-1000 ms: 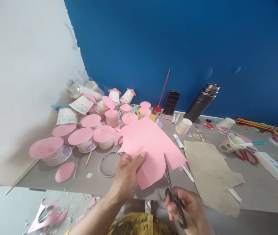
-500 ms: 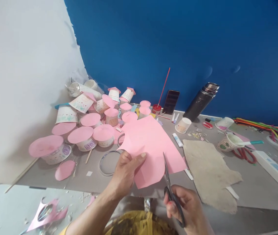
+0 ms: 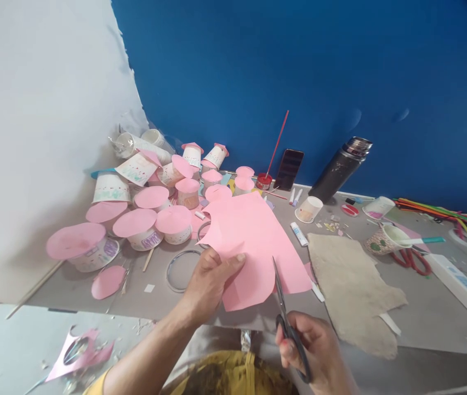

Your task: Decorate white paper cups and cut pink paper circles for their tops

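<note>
My left hand (image 3: 211, 282) pinches the near left edge of a pink paper sheet (image 3: 254, 241), holding it up over the grey table. My right hand (image 3: 313, 348) is closed round the black handles of a pair of scissors (image 3: 285, 312). The blades point up into the sheet's lower right edge, where the cut runs in a curve. A metal ring (image 3: 180, 271) lies on the table just left of my left hand.
Several paper cups capped with pink discs (image 3: 143, 222) crowd the left back. A red paint pot with a stick (image 3: 263, 181), a phone (image 3: 289, 169) and a dark flask (image 3: 338, 170) stand against the blue wall. A tan sheet (image 3: 352, 291), red scissors (image 3: 412, 258) and coloured pipe cleaners (image 3: 443, 211) lie right.
The pink sheet has turned a little in my left hand, and the scissors have worked further along the curved edge. The view has shifted slightly.
</note>
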`<state>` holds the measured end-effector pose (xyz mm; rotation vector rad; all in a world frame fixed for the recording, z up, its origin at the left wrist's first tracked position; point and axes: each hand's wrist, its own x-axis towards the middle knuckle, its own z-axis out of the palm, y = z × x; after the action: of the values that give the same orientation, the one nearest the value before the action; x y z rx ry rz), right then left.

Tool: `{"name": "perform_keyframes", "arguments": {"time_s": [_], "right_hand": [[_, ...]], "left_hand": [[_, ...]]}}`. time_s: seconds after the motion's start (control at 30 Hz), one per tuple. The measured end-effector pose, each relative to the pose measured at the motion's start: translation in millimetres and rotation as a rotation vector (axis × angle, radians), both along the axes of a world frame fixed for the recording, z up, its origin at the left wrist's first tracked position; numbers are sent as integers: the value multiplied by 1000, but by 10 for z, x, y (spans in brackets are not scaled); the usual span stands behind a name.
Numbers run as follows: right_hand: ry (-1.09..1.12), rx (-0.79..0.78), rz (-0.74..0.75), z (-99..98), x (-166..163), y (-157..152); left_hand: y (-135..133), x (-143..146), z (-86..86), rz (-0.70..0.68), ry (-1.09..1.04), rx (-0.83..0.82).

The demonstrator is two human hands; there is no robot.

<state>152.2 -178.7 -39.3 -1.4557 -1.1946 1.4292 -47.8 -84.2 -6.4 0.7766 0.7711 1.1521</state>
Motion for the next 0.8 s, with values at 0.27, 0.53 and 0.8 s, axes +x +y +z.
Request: {"name": "perform_keyframes", "arguments": {"time_s": [0.27,0.53,0.8], "right_hand": [[-65,24,-2,22,35,-26],[8,4,-38,-61,-12,-33],[18,8,-38,-137,10,-44]], "left_hand": [[-38,56,10,-44,-22,3],[-45,37,0,-48,-24,-3],[-23,5,25,-49,-19,-1]]}}
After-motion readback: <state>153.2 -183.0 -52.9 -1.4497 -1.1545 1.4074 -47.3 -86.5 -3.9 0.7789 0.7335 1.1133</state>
